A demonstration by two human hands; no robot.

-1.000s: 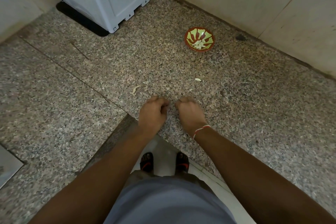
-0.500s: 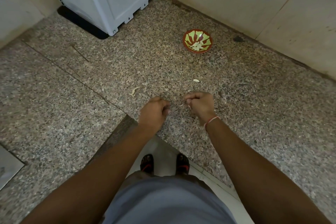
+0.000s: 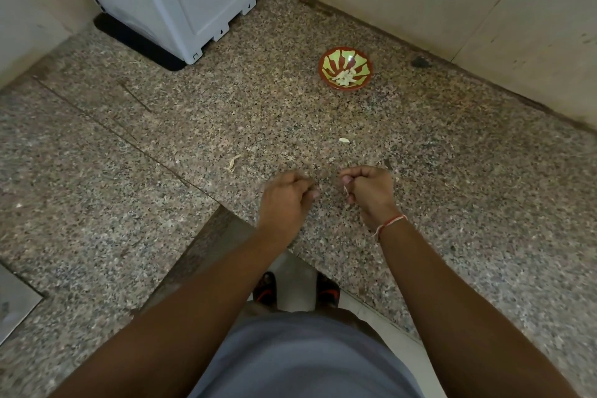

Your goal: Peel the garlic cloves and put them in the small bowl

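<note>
Stood at the near edge of the speckled stone counter (image 3: pixel 452 203). Left hand (image 3: pixel 286 200) curled just above it, nothing plainly visible in the fingers; whether gripping anything, impossible to tell. Right hand (image 3: pixel 368 189) slightly apart to its right, pinching a pale sliver, probably garlic skin (image 3: pixel 345 190). Best stripped fully and dropped aside before carrying any clove on. Further out, a skin scrap (image 3: pixel 233 163) left, a loose clove (image 3: pixel 344 140) right. Farthest, near the wall, the small bowl (image 3: pixel 324 66), holding peeled cloves (image 3: pixel 345 77).
</note>
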